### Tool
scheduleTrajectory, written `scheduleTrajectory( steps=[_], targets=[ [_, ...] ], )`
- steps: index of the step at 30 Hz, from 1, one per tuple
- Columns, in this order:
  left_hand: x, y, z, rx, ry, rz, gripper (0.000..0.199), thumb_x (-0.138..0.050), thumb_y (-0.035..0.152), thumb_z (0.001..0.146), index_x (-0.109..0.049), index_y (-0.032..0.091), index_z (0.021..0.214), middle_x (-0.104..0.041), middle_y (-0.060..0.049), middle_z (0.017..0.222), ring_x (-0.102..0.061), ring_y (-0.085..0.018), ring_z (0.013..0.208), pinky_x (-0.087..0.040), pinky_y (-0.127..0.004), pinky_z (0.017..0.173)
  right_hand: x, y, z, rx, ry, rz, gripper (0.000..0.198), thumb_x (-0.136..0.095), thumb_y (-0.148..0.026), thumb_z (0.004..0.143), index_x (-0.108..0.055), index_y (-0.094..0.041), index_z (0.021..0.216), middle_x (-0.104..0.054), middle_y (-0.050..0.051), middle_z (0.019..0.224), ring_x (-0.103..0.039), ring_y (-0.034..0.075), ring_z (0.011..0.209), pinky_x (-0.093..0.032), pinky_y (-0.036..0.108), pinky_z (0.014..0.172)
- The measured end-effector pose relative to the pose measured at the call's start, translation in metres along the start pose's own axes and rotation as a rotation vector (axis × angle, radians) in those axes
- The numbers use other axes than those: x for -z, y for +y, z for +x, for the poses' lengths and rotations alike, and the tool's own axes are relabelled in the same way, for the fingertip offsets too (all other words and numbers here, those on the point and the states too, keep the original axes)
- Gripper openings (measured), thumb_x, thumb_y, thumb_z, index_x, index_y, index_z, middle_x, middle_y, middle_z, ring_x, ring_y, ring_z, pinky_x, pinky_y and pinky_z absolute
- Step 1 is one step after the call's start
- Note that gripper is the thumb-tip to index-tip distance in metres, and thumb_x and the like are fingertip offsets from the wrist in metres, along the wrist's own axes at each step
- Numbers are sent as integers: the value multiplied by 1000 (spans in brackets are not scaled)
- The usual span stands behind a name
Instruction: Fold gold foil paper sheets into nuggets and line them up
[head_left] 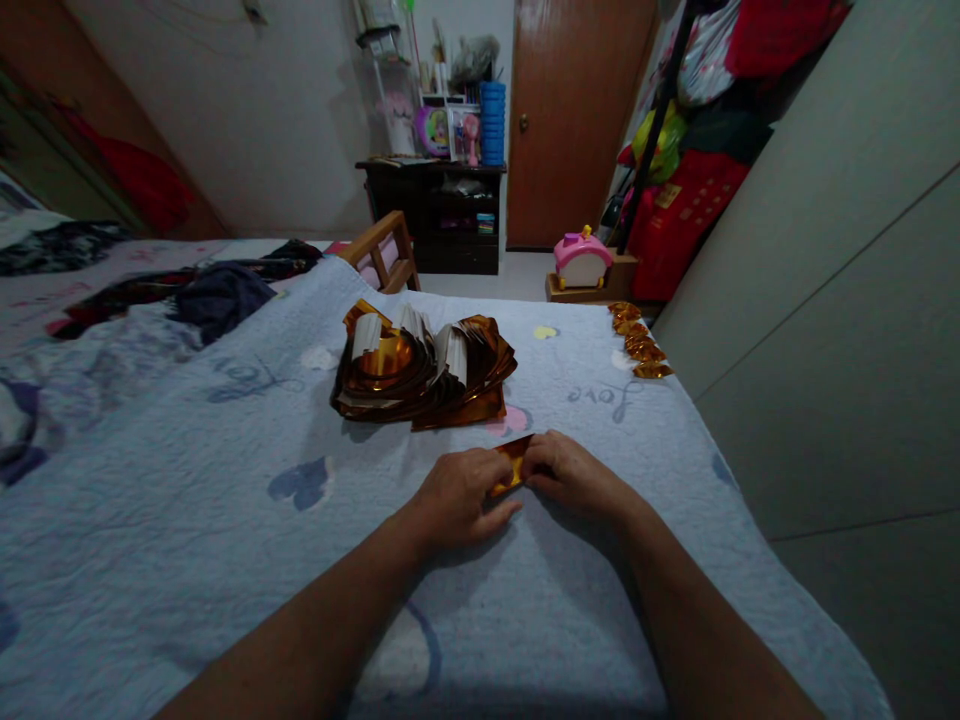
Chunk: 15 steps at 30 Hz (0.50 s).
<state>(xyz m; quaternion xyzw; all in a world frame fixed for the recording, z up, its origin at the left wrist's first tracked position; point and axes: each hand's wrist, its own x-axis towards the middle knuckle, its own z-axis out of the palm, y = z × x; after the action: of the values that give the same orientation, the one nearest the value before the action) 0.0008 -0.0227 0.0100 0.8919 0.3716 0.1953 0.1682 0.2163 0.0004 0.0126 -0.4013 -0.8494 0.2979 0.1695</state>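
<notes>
Ahead, a foil stack (424, 385) blocked the left hand (466, 492); I saw open cloth (615, 440) between the right hand (574, 472) and gold pieces (641, 347).

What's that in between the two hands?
A small piece of gold paper is between the left hand and the right hand, with fingers of both on it. The head view shows this.

On the cloth (150, 560), the sheet stack (427, 378) lies left of the foil pieces (643, 348).
</notes>
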Motion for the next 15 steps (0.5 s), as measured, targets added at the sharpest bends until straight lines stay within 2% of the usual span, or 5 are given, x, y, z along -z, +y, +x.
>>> scheduleTrajectory(
  steps=[4, 9, 15],
  targets=[
    [-5, -2, 1, 15, -11, -17, 10, -57, 19, 91, -62, 17, 83, -64, -3, 79, -57, -17, 74, -39, -27, 67, 3, 2, -1, -15, -1, 7, 14, -64, -7, 83, -70, -18, 78, -67, 3, 86, -56, 16, 85, -41, 29, 80],
    [1, -5, 3, 93, -8, -91, 9, -60, 16, 87, -63, 16, 79, -63, -3, 80, -57, -16, 74, -39, -26, 67, 10, 3, -2, -57, -20, 3, 16, -62, -6, 83, -71, -18, 78, -67, 3, 85, -57, 16, 82, -41, 27, 78],
    [4, -8, 6, 153, -46, -201, 15, -57, 15, 89, -67, 16, 78, -64, -3, 79, -59, -15, 74, -41, -24, 68, 13, 6, -2, -127, -29, 0, 15, -60, -7, 85, -71, -16, 79, -66, 4, 84, -58, 16, 81, -41, 27, 77]
  ],
)
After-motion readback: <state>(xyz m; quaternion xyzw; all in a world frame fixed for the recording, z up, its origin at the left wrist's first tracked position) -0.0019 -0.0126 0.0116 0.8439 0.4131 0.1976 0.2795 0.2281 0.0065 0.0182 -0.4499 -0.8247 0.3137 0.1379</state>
